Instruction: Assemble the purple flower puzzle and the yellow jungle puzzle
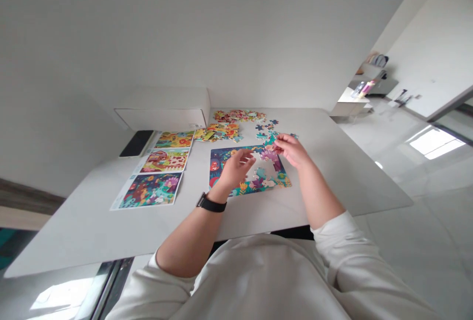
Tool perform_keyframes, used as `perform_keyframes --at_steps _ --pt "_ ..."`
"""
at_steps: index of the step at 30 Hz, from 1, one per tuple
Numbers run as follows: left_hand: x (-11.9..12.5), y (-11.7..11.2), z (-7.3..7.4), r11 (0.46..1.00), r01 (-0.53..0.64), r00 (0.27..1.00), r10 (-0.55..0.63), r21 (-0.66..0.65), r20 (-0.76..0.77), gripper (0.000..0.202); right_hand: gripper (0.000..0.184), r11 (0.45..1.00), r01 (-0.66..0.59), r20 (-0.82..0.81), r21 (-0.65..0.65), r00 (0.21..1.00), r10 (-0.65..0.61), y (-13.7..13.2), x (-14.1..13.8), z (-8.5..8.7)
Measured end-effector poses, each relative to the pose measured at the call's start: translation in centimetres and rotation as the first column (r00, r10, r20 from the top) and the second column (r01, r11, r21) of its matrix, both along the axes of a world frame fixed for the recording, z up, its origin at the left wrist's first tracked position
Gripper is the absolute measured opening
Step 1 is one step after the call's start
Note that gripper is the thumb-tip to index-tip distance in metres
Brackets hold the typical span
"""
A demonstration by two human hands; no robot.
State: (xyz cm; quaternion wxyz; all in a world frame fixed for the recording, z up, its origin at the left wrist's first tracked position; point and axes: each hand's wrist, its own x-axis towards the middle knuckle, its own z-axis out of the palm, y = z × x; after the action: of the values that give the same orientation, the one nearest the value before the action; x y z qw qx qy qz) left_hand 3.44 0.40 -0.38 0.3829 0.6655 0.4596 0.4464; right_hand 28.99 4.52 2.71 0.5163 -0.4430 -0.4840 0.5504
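Observation:
A partly assembled jigsaw puzzle [218,162] lies on the table, with a bare gap right of its middle. Over its left-centre part hovers my left hand [236,168], fingers loosely bent and apart, holding nothing I can see. My right hand [291,149] is at the puzzle's upper right edge, thumb and fingertips pinched on a teal puzzle piece [271,141]. Several loose dark and teal pieces [261,136] lie just beyond that hand. Parts of the puzzle are hidden under my left hand.
Left of the puzzle lies a sheet with three printed pictures [151,191], beside a black phone [136,144]. A white box [162,113] stands against the wall. Yellow-orange pieces [221,132] and red-toned pieces [240,115] are heaped at the back of the white table [354,177].

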Motion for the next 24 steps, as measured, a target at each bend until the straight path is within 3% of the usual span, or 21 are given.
perform_keyframes --at_steps 4,7,14,24 --pt "0.1 0.9 -0.6 0.985 -0.024 0.982 0.055 -0.169 0.182 0.039 0.050 0.990 -0.086 -0.089 -0.111 0.993 0.076 -0.7 -3.2 -2.6" --pt "0.1 1.1 -0.7 0.966 -0.009 0.959 0.081 -0.258 0.272 0.047 0.047 0.978 -0.149 -0.083 -0.144 0.987 0.138 -1.0 -4.2 -3.4" --pt "-0.1 0.9 -0.5 0.959 0.043 0.925 0.068 -0.282 0.375 0.047 0.043 0.973 -0.199 -0.075 -0.118 0.979 0.192 -1.3 -4.0 -2.9" --pt "0.1 0.7 -0.5 0.952 0.135 0.944 -0.039 -0.275 0.329 0.043 0.042 0.985 -0.153 -0.005 -0.080 0.988 0.153 -1.3 -3.3 -2.0"
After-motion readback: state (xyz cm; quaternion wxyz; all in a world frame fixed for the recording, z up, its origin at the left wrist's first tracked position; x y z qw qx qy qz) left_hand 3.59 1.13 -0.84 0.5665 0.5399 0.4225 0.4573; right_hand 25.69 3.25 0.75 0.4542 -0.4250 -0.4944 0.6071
